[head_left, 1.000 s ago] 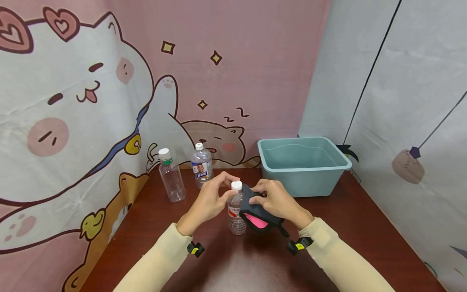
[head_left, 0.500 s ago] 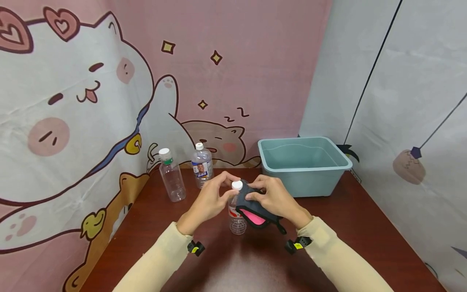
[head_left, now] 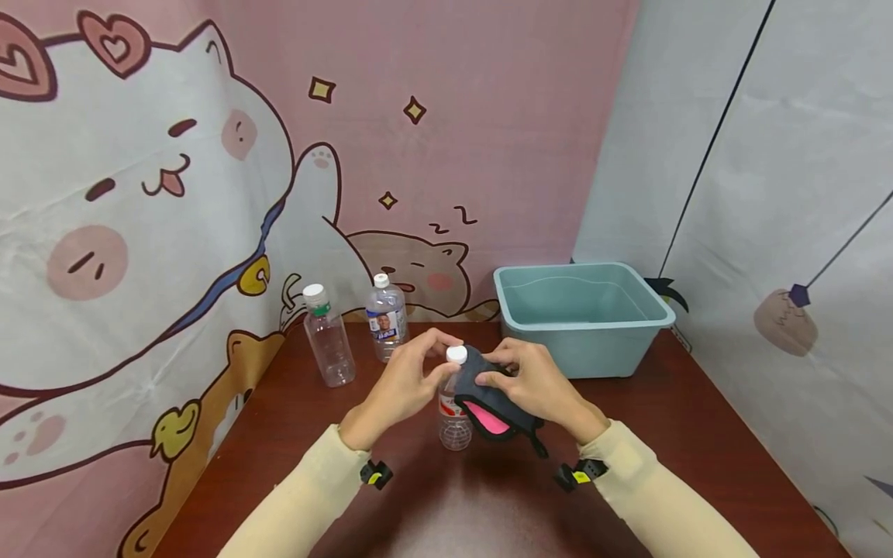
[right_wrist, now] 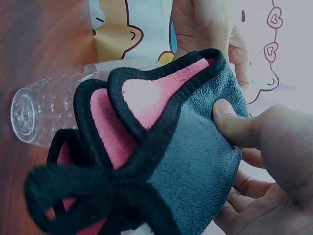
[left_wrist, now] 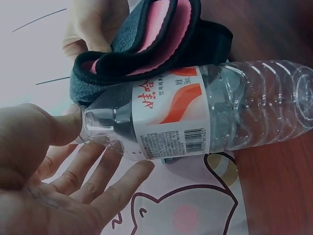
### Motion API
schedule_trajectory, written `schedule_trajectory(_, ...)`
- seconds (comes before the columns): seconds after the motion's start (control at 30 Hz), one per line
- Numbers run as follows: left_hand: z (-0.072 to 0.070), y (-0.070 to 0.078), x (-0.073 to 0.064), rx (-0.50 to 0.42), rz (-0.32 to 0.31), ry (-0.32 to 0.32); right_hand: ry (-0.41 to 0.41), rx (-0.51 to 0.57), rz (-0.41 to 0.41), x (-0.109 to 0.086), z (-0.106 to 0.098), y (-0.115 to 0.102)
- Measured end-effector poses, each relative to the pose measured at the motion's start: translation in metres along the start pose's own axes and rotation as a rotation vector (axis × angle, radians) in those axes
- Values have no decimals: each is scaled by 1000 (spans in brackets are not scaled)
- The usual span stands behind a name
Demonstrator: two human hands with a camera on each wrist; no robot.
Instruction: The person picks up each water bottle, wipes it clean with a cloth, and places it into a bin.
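Observation:
A clear plastic bottle (head_left: pixel 455 431) with a white cap (head_left: pixel 456 354) and a red-and-white label (left_wrist: pixel 171 115) stands upright in front of me. My left hand (head_left: pixel 408 377) pinches it at the neck, just under the cap, between thumb and fingers. My right hand (head_left: pixel 533 381) grips a folded cloth (head_left: pixel 488 391), dark grey outside and pink inside with black edging and a hanging loop. In the right wrist view the thumb presses the folded cloth (right_wrist: pixel 195 147) from above. The cloth lies against the bottle's right side near its shoulder and hides part of it.
Two more clear bottles stand at the back left: a tall one with a green neck ring (head_left: pixel 330 345) and one with a blue label (head_left: pixel 387 322). A light blue plastic bin (head_left: pixel 593 349) sits at the back right of the dark red table (head_left: pixel 656 457). Cartoon-printed curtains hang behind.
The cloth has shifted slightly up and left against the bottle's shoulder, with small right-hand movements back and forth. The left hand keeps its pinch on the bottle's neck.

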State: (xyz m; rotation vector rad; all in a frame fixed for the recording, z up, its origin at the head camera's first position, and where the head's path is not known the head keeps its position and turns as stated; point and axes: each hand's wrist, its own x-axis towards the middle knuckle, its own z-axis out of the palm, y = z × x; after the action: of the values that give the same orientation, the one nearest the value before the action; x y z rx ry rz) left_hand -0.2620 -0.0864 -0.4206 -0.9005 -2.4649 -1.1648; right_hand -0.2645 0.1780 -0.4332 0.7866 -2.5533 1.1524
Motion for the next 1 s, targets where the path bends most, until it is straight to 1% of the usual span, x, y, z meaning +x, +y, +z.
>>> schedule_trajectory(0.2,-2,3,5,-14,4,3,16,-14,17,-7,-7,4)
schedule_trajectory(0.33,-4,4,7,-6,3,5,19,-35,25,-15,-11,10)
schedule_trajectory(0.47,-8,7,11,5,5,32,39,-57,21,-22,-16,14)
schedule_trajectory(0.6,-16,13,20,16,2,79,55,-58,26,-27,-23,16)
schedule_trajectory(0.67,-20,15,26,23,12,107,60,-54,30,-30,-26,18)
schedule_trajectory(0.87,-31,22,44,-20,47,195,75,-57,27,-38,-31,26)
schedule_trajectory(1.0,-37,27,59,-32,40,274,77,-60,38,-44,-33,31)
